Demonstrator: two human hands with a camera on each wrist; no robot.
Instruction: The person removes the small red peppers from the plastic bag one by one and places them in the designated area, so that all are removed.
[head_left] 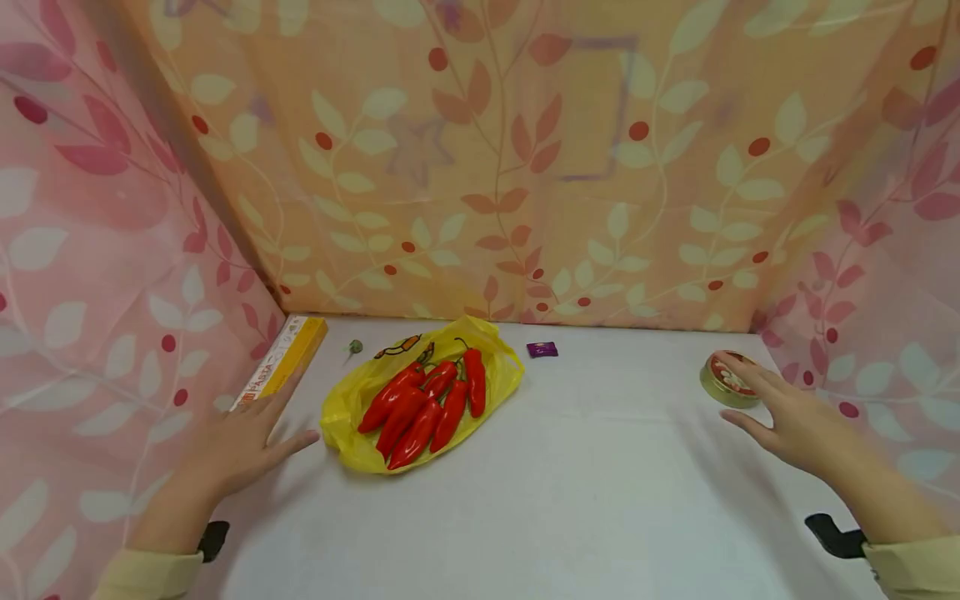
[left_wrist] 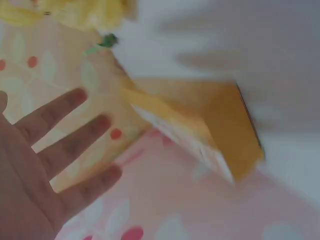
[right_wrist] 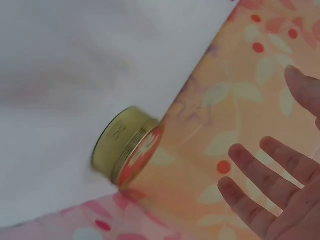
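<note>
My left hand (head_left: 236, 446) is spread above the table's left side, thumb pointing right, holding nothing. Closest to it is a yellow and white pasta box (head_left: 281, 362), which the left wrist view shows apart from the fingers. At the right, my right hand (head_left: 798, 421) hovers with fingers extended, nothing in it. Beyond its fingertips stands a round gold tin (right_wrist: 127, 142) with a red, flower-patterned lid; the right wrist view shows a space between them. Several red chili peppers (head_left: 405, 417) lie on a crumpled yellow plastic bag (head_left: 498, 354) left of the middle.
Behind the bag lies a small green sprig (head_left: 356, 346). A small purple packet (head_left: 542, 349) sits to the bag's right near the back. Patterned cloth walls (head_left: 480, 167) enclose the white table (head_left: 570, 500) at the back and both sides.
</note>
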